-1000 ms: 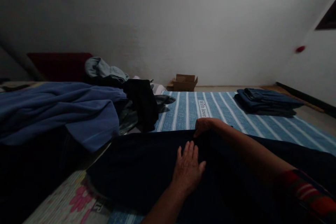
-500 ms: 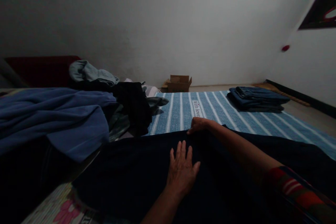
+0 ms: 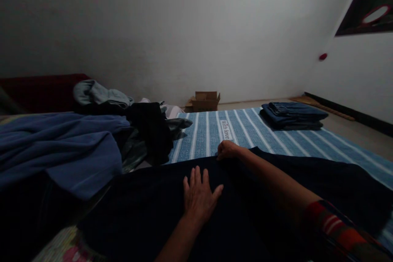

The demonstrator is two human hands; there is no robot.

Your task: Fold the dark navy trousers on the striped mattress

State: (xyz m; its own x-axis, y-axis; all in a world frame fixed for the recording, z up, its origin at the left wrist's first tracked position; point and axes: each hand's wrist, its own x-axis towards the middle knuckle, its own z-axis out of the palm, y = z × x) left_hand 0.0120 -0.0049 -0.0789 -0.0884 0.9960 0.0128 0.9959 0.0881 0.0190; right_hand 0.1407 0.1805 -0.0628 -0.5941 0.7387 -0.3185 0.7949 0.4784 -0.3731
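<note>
Dark navy trousers [image 3: 147, 204], as the garment appears to be, lie spread across the bed in front of me. My left hand [image 3: 199, 196] rests flat on the cloth, fingers spread and holding nothing. Just beyond it, my right hand [image 3: 227, 150] is closed on the far edge of the trousers, fingertips curled down over the fabric. My right forearm crosses above the cloth, its sleeve red plaid. The garment's near part runs out of view, and darkness hides its seams.
A loose heap of clothes, with a blue garment [image 3: 82, 143] and a black one [image 3: 153, 131], lies at left. Folded jeans [image 3: 294, 114] are stacked at right on the blue striped sheet [image 3: 202, 131]. A cardboard box [image 3: 205, 101] sits by the wall.
The view has shifted slightly, moving most of the scene a little left. My left hand has slid a bit left over the cloth; my right hand keeps its hold on the far edge.
</note>
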